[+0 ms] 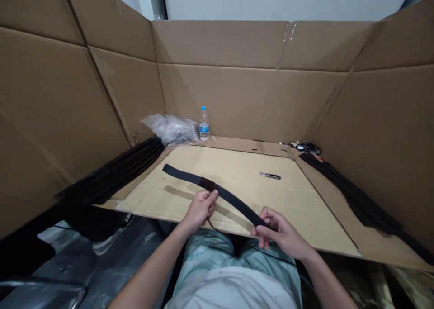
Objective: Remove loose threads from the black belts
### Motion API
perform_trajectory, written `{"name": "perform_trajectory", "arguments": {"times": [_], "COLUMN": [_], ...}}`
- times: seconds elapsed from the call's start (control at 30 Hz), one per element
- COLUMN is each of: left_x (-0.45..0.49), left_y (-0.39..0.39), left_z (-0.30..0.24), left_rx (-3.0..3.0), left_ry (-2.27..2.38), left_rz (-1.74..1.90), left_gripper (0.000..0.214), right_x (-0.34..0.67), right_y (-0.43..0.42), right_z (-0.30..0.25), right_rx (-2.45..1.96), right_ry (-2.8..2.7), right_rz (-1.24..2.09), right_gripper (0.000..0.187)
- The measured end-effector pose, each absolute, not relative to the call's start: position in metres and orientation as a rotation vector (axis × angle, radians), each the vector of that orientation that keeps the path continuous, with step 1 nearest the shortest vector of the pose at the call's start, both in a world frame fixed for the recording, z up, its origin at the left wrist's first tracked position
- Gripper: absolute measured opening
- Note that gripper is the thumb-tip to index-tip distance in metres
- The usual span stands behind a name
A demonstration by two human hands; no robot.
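Note:
A long flat black strap point(239, 203) slants above the board, its far end pointing to the upper left. Around it, near the middle, sits a dark brown band point(207, 183). My left hand point(202, 208) pinches the strap just beside that band, thumb on top. Further down, my right hand point(278, 230) grips the strap close to its near end, the thumb lying along it and the fingers curled below. A thin dark cord point(214, 227) hangs from under my left hand towards my lap; where it attaches is hidden.
Thread snips point(270, 175) lie on the pale wooden board point(149, 196). At the back stand a water bottle point(204, 125) and a crumpled plastic bag point(172, 127). Black strips are piled at the left point(125, 168) and right point(352, 196), beside tangled cords point(305, 147). Cardboard walls point(220, 87) enclose three sides.

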State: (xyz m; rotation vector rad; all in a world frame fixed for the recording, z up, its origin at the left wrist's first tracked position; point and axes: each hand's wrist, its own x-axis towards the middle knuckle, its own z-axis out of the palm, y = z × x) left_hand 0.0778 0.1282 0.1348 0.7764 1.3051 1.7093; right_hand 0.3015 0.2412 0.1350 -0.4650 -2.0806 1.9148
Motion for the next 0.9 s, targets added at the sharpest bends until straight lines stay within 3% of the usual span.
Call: {"name": "perform_trajectory", "arguments": {"times": [0.33, 0.4, 0.57, 0.77, 0.9], "left_x": [0.082, 0.083, 0.083, 0.083, 0.081], "left_y": [0.132, 0.132, 0.13, 0.126, 0.131], "left_z": [0.136, 0.135, 0.133, 0.135, 0.14], "left_rx": [0.704, 0.719, 0.849, 0.978, 1.032], "left_ry": [1.403, 1.406, 1.358, 1.383, 1.414], "left_rz": [1.745, 1.743, 1.683, 1.662, 1.646], "left_gripper": [0.061, 0.062, 0.064, 0.06, 0.057], "right_x": [0.297, 0.298, 0.304, 0.305, 0.299], "right_y": [0.246, 0.249, 0.254, 0.246, 0.243], "right_z": [0.13, 0.131, 0.134, 0.138, 0.137], "right_rx": [-0.585, -0.591, -0.61, -0.411, -0.399], "right_ry": [-2.04, -2.022, -2.055, -2.106, -2.002], "right_rz": [1.624, 1.635, 1.701, 1.831, 1.899], "right_gripper": [0.041, 0.04, 0.058, 0.035, 0.047]}}
